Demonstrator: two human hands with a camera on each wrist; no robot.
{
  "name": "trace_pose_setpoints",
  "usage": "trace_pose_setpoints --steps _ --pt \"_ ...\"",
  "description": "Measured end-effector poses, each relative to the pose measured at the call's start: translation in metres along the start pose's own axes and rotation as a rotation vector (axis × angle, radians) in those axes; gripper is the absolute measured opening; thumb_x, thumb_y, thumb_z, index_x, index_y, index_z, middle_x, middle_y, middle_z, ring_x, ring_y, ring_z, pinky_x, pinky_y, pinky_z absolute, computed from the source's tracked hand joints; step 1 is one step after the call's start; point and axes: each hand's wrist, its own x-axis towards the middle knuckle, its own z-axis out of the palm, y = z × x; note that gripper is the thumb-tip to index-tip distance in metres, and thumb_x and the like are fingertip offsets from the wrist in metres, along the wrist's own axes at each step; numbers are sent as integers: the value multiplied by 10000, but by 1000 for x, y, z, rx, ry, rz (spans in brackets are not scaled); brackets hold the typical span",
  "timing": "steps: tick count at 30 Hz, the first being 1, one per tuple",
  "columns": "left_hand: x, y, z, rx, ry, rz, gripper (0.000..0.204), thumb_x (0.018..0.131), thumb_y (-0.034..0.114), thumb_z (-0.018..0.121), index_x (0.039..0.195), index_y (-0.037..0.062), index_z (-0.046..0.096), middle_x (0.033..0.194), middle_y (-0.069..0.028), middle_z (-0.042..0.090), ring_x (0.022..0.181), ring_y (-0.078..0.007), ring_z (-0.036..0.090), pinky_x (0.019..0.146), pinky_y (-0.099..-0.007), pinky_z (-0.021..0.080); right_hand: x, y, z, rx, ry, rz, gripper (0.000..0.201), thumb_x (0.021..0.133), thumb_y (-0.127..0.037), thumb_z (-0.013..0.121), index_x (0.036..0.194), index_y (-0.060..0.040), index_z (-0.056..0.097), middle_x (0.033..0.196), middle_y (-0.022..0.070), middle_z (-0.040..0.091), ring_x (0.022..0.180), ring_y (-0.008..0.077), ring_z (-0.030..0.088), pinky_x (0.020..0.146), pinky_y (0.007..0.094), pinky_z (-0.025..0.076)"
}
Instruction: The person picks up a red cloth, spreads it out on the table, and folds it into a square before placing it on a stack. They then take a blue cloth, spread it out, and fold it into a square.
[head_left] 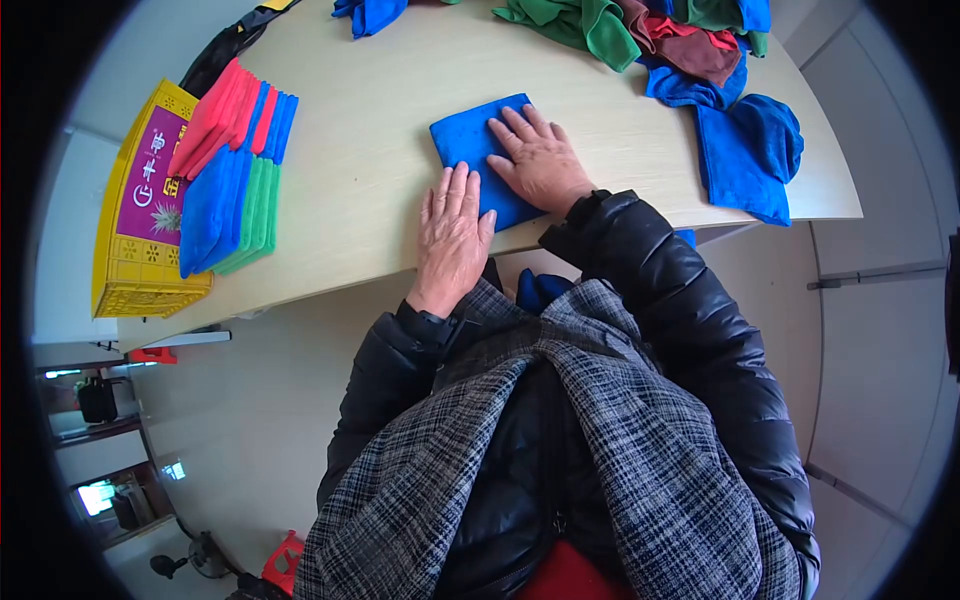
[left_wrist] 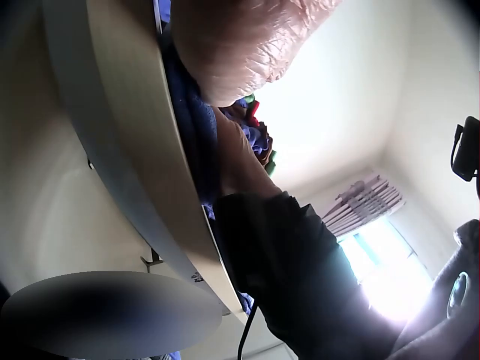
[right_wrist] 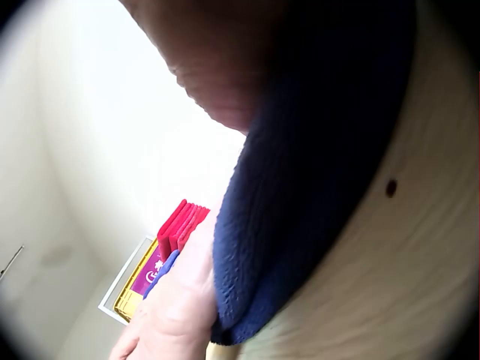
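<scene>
A folded blue cloth [head_left: 490, 140] lies flat near the table's front edge in the head view. My left hand [head_left: 450, 240] rests on its lower left side with straight fingers, the thumb out to the right. Across its right part lies my right hand [head_left: 541, 163], fingers spread, palm down. In the right wrist view the cloth [right_wrist: 255, 225] shows a thick rounded edge, with the left hand [right_wrist: 176, 315] beyond it. The left wrist view shows the cloth [left_wrist: 191, 124] dark along the table edge, under the left hand [left_wrist: 240, 45].
A yellow box [head_left: 130, 220] stands at the table's left, with stacks of folded red, blue and green cloths [head_left: 225, 170] against it. Loose green, brown and blue cloths [head_left: 600, 30] lie at the back right. Another blue cloth [head_left: 740, 160] lies at the right edge.
</scene>
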Motion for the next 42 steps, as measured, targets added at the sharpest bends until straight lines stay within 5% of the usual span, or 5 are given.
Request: trace_pose_setpoints --steps 13,19,28,34,42 --pt "-24 2 -19 -11 127 -89 505 977 292 605 1381 -4 545 1501 -169 466 1356 -348 461 1132 -518 349 -18 -9 -11 154 3 16 590 1019 -367 522 1497 -34 432 1578 209 371 1433 431 353 1178 502 286" --pt "-92 -4 -46 -350 136 -322 368 907 233 736 1149 -28 648 1084 -142 710 889 -280 694 822 -350 546 -25 -49 2 166 4 39 607 1014 -375 527 1494 -16 427 1574 233 364 1435 451 339 1184 505 277" --pt "-112 -10 -21 -1598 -75 -826 427 1024 354 604 1268 3 614 1150 -138 710 1048 -206 687 902 -366 553 -36 -99 -1 240 -4 18 624 992 -364 567 1499 -30 422 1570 228 370 1433 472 333 1186 527 276" --pt "-100 -7 -21 -1797 486 -874 504 1006 313 641 1388 9 517 1321 -120 632 1142 -229 654 960 -412 552 -50 -96 -5 255 -40 -58 594 1000 -341 565 1499 -49 428 1566 209 387 1425 458 358 1189 516 284" --pt "-113 -28 -21 -2044 592 -847 540 995 253 659 1437 9 467 1408 -160 570 1294 -271 556 1076 -454 478 -42 -65 -4 593 -83 -98 520 1016 -268 569 1471 -40 465 1530 196 442 1399 390 429 1167 443 350"
